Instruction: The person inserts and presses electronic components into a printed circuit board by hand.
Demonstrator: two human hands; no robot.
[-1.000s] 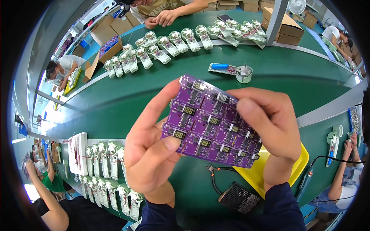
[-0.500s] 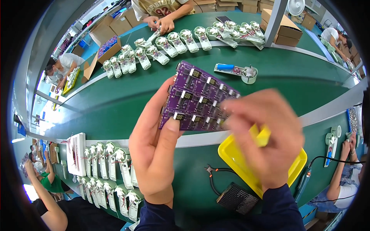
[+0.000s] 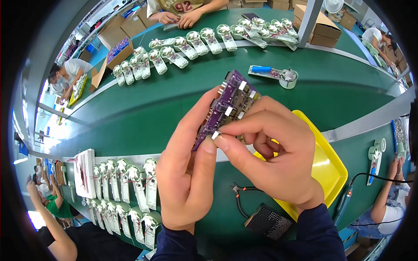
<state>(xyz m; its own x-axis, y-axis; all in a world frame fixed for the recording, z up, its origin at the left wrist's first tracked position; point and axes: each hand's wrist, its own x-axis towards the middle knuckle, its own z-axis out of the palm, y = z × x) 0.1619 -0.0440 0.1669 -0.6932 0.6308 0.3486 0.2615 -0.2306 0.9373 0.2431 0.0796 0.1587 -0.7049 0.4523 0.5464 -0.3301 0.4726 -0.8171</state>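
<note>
Above the bench, my left hand (image 3: 185, 182) is closed on a panel of purple circuit boards (image 3: 224, 104), its thumb along the near edge and its fingers behind. The panel is tilted, with pins and connectors along its left edge and small white tabs on its face. My right hand (image 3: 283, 152) pinches one small white tab (image 3: 215, 135) between thumb and forefinger at the panel's near corner, by my left thumb. Whether that tab is still attached I cannot tell. My right fingers hide much of the panel's right side.
A yellow tray (image 3: 333, 174) lies under my right hand, beside pliers (image 3: 238, 200), a black perforated block (image 3: 267, 222) and a corded teal tool (image 3: 344, 202). Wired pale housings (image 3: 126, 185) stand at left; others line the far bench. An opened unit (image 3: 261, 69) with a blue cylinder lies beyond.
The panel has turned more edge-on. My right hand, blurred at the panel's right side before, has moved left to its near corner and closed on a white tab.
</note>
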